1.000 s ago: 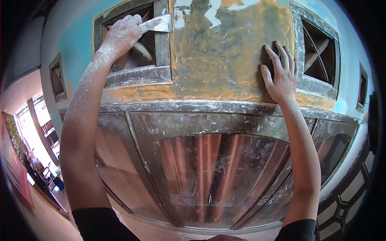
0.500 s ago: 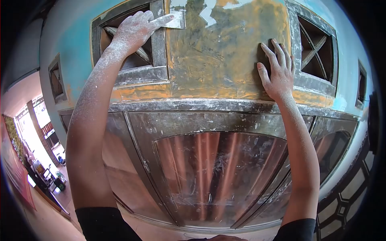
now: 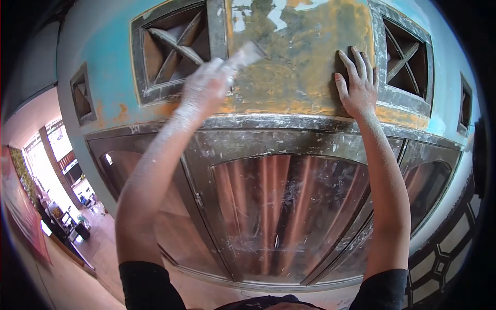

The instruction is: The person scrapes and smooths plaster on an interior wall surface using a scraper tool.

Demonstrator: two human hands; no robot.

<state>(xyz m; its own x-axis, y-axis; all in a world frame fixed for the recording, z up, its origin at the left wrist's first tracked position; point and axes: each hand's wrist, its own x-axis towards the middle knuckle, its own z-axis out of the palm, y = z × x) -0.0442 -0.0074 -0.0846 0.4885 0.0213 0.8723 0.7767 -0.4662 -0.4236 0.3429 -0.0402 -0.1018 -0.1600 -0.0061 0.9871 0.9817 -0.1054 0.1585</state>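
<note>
My left hand (image 3: 205,89), dusted white and smeared by motion, is closed around a putty knife (image 3: 251,53). The knife's blade points up and right over the scraped wall panel (image 3: 289,77), which is patchy olive-brown and orange with a few white marks near its top. Toward the panel's right edge, my right hand (image 3: 360,89) rests flat with its fingers spread upward, holding nothing. White powder covers both forearms.
Wooden vents with crossed bars flank the panel, a left vent (image 3: 173,51) and a right vent (image 3: 405,61). Below runs a dark wooden ledge (image 3: 268,122) above a glass-paned window (image 3: 289,206) with a reddish curtain. A bright doorway (image 3: 57,165) shows at far left.
My left hand has moved right and down with the putty knife, from the left vent's frame onto the panel. My right hand stays on the wall. The view has shifted slightly.
</note>
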